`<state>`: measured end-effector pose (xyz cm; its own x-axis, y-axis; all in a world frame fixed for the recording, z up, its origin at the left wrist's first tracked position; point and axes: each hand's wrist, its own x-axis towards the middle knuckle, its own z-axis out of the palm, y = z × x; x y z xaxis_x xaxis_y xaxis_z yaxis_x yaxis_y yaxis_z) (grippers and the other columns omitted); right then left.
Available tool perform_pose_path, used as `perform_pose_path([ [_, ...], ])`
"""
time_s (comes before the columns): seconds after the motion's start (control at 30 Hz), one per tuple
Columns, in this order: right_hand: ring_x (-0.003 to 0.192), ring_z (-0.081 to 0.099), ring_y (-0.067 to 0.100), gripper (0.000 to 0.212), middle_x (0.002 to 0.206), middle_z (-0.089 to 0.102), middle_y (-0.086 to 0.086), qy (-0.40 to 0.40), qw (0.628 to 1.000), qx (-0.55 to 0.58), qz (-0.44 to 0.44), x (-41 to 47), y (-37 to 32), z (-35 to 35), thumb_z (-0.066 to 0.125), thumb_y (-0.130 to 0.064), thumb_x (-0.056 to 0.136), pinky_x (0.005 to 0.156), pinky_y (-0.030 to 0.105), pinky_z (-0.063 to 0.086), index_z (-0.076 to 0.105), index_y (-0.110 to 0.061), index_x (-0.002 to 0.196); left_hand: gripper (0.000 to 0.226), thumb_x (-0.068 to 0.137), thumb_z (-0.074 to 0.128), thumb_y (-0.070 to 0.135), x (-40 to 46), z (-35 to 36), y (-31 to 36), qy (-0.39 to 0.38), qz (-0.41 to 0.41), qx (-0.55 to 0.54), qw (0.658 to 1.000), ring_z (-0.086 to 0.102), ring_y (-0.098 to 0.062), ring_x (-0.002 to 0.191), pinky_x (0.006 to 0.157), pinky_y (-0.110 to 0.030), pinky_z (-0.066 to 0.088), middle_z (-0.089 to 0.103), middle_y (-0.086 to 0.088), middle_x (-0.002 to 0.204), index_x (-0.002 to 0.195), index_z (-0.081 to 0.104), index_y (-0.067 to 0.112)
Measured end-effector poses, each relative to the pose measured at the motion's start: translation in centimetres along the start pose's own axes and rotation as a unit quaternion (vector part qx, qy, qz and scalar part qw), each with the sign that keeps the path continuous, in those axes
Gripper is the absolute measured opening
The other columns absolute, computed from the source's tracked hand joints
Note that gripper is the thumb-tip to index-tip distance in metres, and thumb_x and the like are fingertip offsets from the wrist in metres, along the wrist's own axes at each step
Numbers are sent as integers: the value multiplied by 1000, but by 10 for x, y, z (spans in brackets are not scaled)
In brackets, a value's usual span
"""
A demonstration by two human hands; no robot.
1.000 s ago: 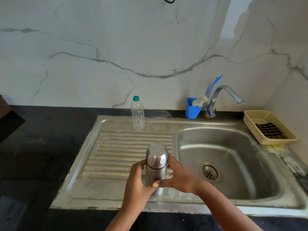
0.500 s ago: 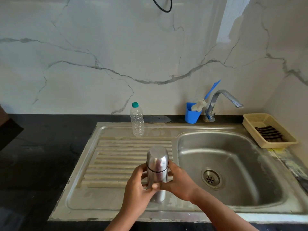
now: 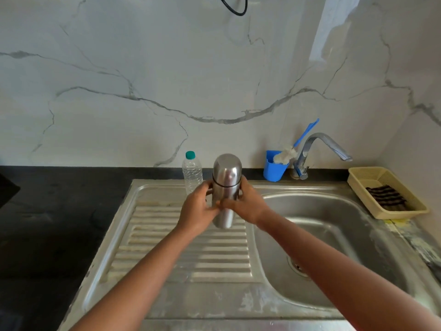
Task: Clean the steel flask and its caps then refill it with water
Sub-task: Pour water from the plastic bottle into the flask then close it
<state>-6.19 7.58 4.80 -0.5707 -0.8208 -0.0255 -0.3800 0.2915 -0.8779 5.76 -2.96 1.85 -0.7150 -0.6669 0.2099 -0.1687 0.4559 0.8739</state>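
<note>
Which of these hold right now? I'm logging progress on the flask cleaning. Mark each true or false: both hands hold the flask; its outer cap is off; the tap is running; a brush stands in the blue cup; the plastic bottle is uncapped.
1. Both hands hold the flask. True: the left hand and right hand grip the steel flask upright.
2. Its outer cap is off. False: the domed cap sits on top.
3. The tap is running. False: no water leaves the tap.
4. A brush stands in the blue cup. True: the brush leans in the blue cup.
5. The plastic bottle is uncapped. False: the plastic bottle wears a green cap.
</note>
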Motion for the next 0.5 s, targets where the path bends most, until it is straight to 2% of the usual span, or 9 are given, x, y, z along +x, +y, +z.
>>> perform_pose_path([
  [0.1,102,61,19,58,111,64,0,29,999,-14,6,30,-1,-4,80,-23,71,91,38,52,51,-23,121,52,78,81,17,29,6,-1,3,-9,-12,1000,64,-15,107,92,-42,55,68,1,116,125,57,22],
  [0.2,102,62,19,55,110,64,-1,39,999,-10,16,57,3,-7,79,-21,70,92,40,53,50,-25,117,48,81,78,11,52,15,-1,13,-20,-21,999,63,-16,108,93,-34,53,66,3,112,124,57,18],
  [0.3,102,61,18,56,110,64,-1,42,999,1,28,77,10,-10,79,-19,71,89,34,52,49,-27,117,52,81,77,6,71,25,-5,23,-30,-29,999,62,-10,99,88,-22,51,65,6,106,127,57,17],
  [0.4,99,61,15,57,107,63,-4,35,998,18,46,95,17,-11,79,-18,72,79,25,49,50,-25,121,55,79,77,4,88,33,-14,26,-44,-30,998,61,-3,90,73,-3,46,64,10,100,129,58,18],
  [0.5,96,60,13,57,106,63,-5,29,998,17,53,111,23,-12,79,-19,72,76,24,47,51,-25,121,59,78,78,3,101,37,-23,24,-54,-32,998,60,1,89,71,-1,44,64,11,100,131,56,18],
])
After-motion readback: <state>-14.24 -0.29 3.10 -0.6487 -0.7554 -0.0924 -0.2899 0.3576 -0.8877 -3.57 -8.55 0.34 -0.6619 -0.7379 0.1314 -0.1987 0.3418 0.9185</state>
